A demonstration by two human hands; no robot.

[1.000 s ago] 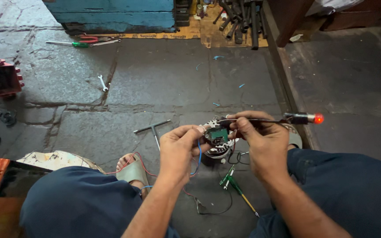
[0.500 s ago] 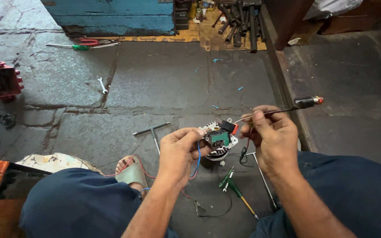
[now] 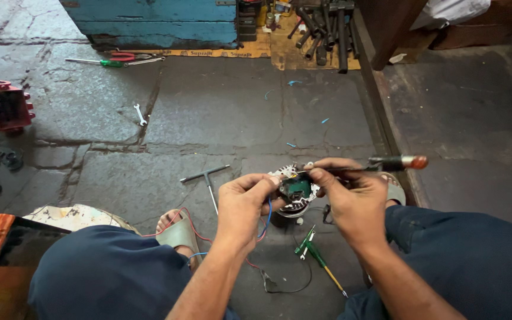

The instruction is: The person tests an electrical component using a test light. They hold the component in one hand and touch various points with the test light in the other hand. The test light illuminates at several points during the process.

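Two hands (image 3: 244,204) on alternator (image 3: 294,192), T-wrench (image 3: 207,178) beside

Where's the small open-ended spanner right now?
In the head view, the small spanner lies flat on the stone floor, upper left of the hands, below the green-handled pliers and right of the red metal part.

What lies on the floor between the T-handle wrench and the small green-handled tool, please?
In the head view, the left hand hangs over that stretch, with red and blue wires trailing beneath it.
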